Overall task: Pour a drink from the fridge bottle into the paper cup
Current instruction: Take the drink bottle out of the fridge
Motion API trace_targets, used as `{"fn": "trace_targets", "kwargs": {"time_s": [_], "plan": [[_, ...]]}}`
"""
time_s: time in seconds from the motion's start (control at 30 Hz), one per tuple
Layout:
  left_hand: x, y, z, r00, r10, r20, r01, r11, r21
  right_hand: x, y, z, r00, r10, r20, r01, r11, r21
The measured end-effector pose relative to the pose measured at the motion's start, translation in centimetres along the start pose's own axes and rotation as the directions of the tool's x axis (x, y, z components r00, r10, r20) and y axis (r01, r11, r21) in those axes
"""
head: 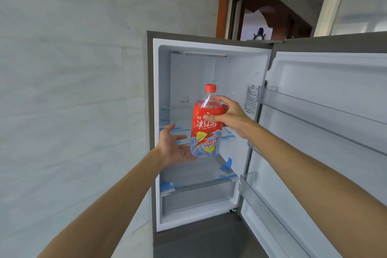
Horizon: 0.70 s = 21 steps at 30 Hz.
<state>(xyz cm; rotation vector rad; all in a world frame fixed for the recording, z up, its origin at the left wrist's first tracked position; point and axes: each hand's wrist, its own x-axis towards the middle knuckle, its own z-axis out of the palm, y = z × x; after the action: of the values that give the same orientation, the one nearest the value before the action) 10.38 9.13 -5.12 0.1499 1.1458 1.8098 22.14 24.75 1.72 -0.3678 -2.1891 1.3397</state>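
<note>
Bottle (206,123) hangs upright before the open fridge (209,52), right hand (227,115) gripping its neck. Left hand (174,145) waits open beneath. A loose grip could drop it. No cup shows.

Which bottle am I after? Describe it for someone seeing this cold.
Find the open grey fridge against the tiled wall. Before its bare shelves, the right hand grips an ice tea bottle: clear plastic, red cap, red label with lemons, the only item there.
</note>
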Motion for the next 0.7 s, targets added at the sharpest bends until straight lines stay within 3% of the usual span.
{"fn": "trace_targets", "kwargs": {"time_s": [0.7], "plan": [[-7.1,-9.3,5.4,0.997,0.003,0.074,-0.005,1.000,0.030,-12.9,-0.6,-6.8,0.997,0.037,-0.068,-0.038,0.999,-0.019]]}}
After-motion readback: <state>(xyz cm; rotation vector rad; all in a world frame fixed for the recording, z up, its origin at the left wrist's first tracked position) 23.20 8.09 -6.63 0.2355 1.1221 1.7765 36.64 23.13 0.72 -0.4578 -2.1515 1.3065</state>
